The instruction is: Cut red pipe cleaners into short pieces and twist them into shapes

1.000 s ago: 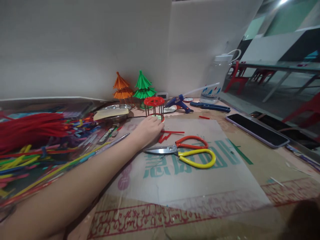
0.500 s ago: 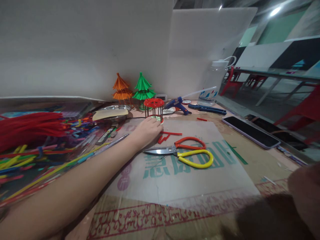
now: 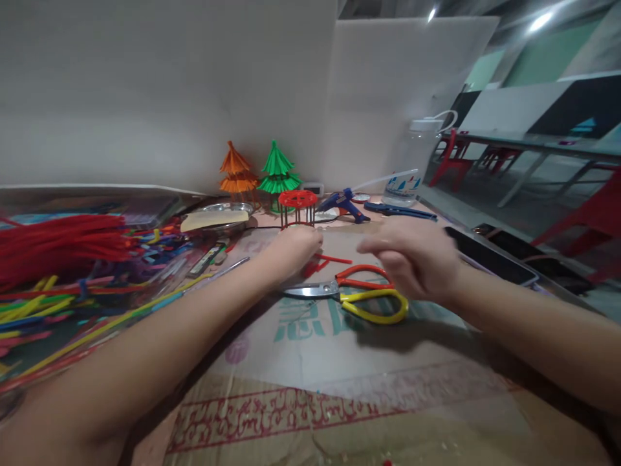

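My left hand [image 3: 297, 249] is closed with its fingers bent together, just in front of a small red-topped frame [image 3: 297, 199] on thin brown posts. Whatever it pinches is hidden. Short red pieces [image 3: 334, 259] of fuzzy stem lie beside its fingertips. My right hand [image 3: 417, 255] hangs above the mat, smeared by motion, its fingers partly curled. Under and left of it lie scissors [image 3: 323, 289] with one orange-red and one yellow handle loop, blades pointing left. Behind the frame stand a green tiered tree-like roof [image 3: 276, 168] and an orange one [image 3: 236, 171].
A blue glue gun [image 3: 345, 202], blue-handled pliers [image 3: 400, 211] and a clear bottle [image 3: 407, 158] stand or lie at the back. Bundled red stems [image 3: 58, 243] and many coloured pieces fill the left. A metal bowl [image 3: 233, 210] sits behind; a phone [image 3: 490, 255] lies right.
My right hand has come in from the lower right edge to above the scissors' handles. My left hand has shifted slightly to the right, beside the red pieces.
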Action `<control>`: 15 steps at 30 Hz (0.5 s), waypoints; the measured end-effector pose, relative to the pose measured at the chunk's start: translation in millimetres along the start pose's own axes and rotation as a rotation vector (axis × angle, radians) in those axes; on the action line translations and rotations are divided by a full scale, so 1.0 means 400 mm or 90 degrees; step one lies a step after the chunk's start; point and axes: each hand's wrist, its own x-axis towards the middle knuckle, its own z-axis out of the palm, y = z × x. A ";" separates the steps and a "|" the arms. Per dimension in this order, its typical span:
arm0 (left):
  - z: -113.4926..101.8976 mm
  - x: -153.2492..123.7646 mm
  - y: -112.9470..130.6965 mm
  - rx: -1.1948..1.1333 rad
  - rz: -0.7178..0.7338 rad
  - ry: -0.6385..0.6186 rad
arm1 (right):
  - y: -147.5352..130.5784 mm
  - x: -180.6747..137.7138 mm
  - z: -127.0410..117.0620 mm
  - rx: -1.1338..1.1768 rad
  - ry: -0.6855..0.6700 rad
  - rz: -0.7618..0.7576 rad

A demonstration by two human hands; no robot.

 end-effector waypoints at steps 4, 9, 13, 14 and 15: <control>0.019 0.031 0.001 -0.016 -0.019 -0.031 | 0.080 -0.002 0.090 -0.064 -0.063 0.099; 0.030 0.034 -0.001 -0.030 -0.029 -0.028 | 0.142 -0.022 0.165 0.027 -0.110 0.305; 0.007 0.020 0.015 -0.009 -0.018 -0.052 | 0.152 -0.020 0.182 0.103 -0.084 0.390; 0.004 0.019 0.018 -0.005 -0.019 -0.050 | 0.153 -0.019 0.183 0.107 -0.081 0.390; 0.005 0.019 0.021 -0.003 -0.021 -0.042 | 0.155 -0.018 0.185 0.109 -0.078 0.385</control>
